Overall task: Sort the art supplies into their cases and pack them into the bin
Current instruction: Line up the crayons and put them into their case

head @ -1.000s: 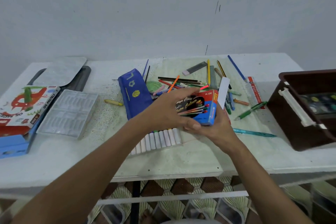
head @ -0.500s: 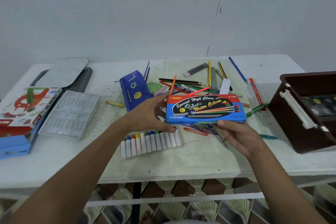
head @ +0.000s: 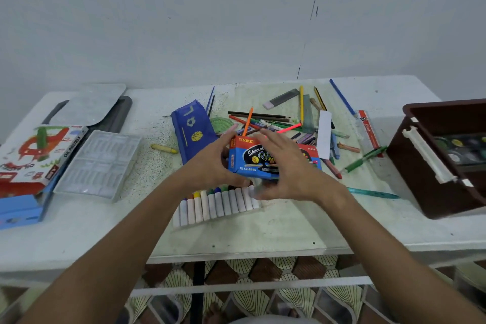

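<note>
Colour-pencil box [head: 247, 159] — blue and red carton, "12 COLOURS" on its front — is held in the air above the counter [head: 263, 229], just beyond the row of oil pastels [head: 218, 204]. Its long axis runs left to right across the view, printed face tilted toward the camera.

Left hand [head: 210, 163]: grip closed on the box's left end, fingers curled round the near lower edge and thumb up by the top corner. Right hand [head: 286, 166]: lies over the box's front and right half with fingers spread and nearly straight; its outline is blurred, and I cannot tell whether it clamps the carton or only rests on it. The left hand carries the box; the right is the nearer one to the bin [head: 431, 166].

Relation that matters: the bin stands well to the right of the box, at the counter's right edge, open side up with a paint palette [head: 465, 147] already inside. Judgement — the box must travel rightward along its own long axis, so a hand-off to the right hand looks likely if it is ready to pack.

Against half a second ago: the box then showed its full front, the right hand beneath its right end; now that hand covers the front.

Beyond the box: loose pencils and pens [head: 276, 121] in a heap; left of the box, a blue pencil pouch [head: 192, 129], then a clear pastel tray [head: 100, 163].
</note>
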A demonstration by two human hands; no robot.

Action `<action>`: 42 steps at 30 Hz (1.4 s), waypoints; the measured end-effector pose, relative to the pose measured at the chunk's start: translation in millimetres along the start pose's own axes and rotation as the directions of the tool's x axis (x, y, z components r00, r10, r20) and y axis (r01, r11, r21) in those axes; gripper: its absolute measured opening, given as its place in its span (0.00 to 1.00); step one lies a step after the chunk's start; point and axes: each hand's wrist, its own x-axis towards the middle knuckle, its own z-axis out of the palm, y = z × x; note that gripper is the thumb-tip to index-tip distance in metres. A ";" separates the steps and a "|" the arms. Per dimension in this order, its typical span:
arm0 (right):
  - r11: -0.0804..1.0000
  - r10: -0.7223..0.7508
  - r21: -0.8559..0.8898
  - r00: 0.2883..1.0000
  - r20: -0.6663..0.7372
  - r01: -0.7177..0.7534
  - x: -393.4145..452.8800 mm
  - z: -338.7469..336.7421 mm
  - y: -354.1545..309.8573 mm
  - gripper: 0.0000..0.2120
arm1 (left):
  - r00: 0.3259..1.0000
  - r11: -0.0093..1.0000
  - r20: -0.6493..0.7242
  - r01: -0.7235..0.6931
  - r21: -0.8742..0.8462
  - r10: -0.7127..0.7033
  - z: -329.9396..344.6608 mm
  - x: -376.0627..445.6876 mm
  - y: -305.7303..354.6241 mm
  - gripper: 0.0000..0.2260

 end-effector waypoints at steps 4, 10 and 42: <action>0.997 -0.075 -0.001 0.997 0.000 0.075 24.9 -1.0 -8.8 0.49 | 1.000 0.978 -0.017 -0.011 0.210 0.015 -4.5 -8.6 15.2 0.49; 0.996 -0.036 0.084 0.996 0.077 0.029 31.2 8.0 -2.4 0.52 | 0.989 0.992 -0.130 -0.062 0.107 0.076 -4.0 -21.3 17.6 0.42; 0.980 -0.024 0.198 0.997 0.079 0.008 6.5 -14.2 12.9 0.41 | 0.991 0.659 -0.091 0.007 0.752 0.094 -25.6 -29.0 -7.4 0.37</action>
